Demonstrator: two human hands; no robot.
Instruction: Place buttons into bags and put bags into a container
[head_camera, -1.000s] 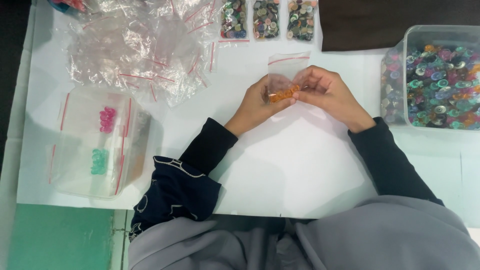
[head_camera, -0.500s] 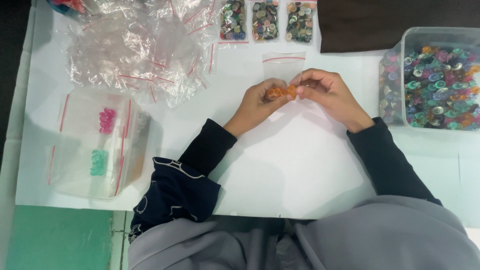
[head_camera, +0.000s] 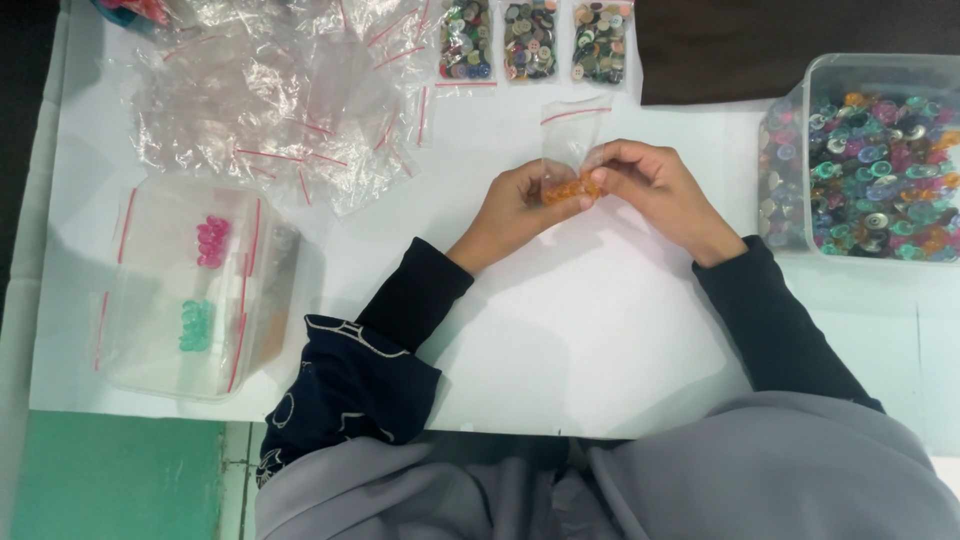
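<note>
Nearest you, grey cloth fills the bottom of the view, and your dark sleeves run up from it over the white tabletop (head_camera: 600, 340); your left hand (head_camera: 515, 205) and right hand (head_camera: 655, 185) meet just above the middle, fingertips together, both pinched on the small clear bag (head_camera: 570, 135) with the orange buttons (head_camera: 572, 188) gathered in its bottom.

The bag stands up from between your fingers, its red-striped mouth at the top and away from you; the buttons sit right at your fingertips, touching both hands through the film. I judge it very light and limp; thin plastic of this kind is slippery and creases easily, so the firm hold is at the lower end where the buttons bunch, or along the stiffer seal strip at the mouth; the buttons themselves look hard and small, and would likely spill if the mouth tipped down while open; whether the seal is closed cannot be told from here.

To your left, near the tabletop's edge, a clear box (head_camera: 195, 290) holds bags with pink and pale green pieces; to your right, a clear tub (head_camera: 790, 130) is full of mixed coloured buttons. Farther off, a heap of empty bags (head_camera: 270, 100) lies at the upper left; three filled bags of buttons (head_camera: 530, 40) lie in a row at the far edge.
</note>
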